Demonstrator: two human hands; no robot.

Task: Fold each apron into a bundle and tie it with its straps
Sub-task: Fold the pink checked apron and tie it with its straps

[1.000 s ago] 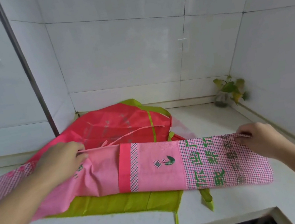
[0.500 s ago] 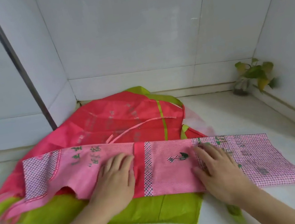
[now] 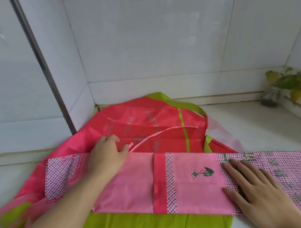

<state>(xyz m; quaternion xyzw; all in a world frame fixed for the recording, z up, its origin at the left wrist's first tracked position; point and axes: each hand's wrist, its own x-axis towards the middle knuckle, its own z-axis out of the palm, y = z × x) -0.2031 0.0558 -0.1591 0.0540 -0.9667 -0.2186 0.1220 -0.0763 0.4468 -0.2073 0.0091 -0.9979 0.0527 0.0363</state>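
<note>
A pink apron point(image 3: 189, 187), folded into a long strip with checked patches and green lettering, lies across the white counter point(image 3: 256, 122). It rests on a red apron point(image 3: 146, 120) and a green apron point(image 3: 154, 226). My right hand point(image 3: 258, 189) presses flat on the checked right part of the pink strip. At the strip's upper edge, my left hand point(image 3: 107, 157) has bent fingers, its thumb next to the end of a thin pink strap point(image 3: 158, 132) that curves over the red apron. Whether the hand pinches the strap is unclear.
White tiled walls close the corner behind and to the right. A vertical metal pipe point(image 3: 42, 68) runs down the left wall. A small leafy plant point(image 3: 288, 86) stands in the far right corner. Bare counter shows to the right of the aprons.
My left hand has moved from the strip's middle up and left to its upper edge by the strap. My right hand has slid right onto the checked part.
</note>
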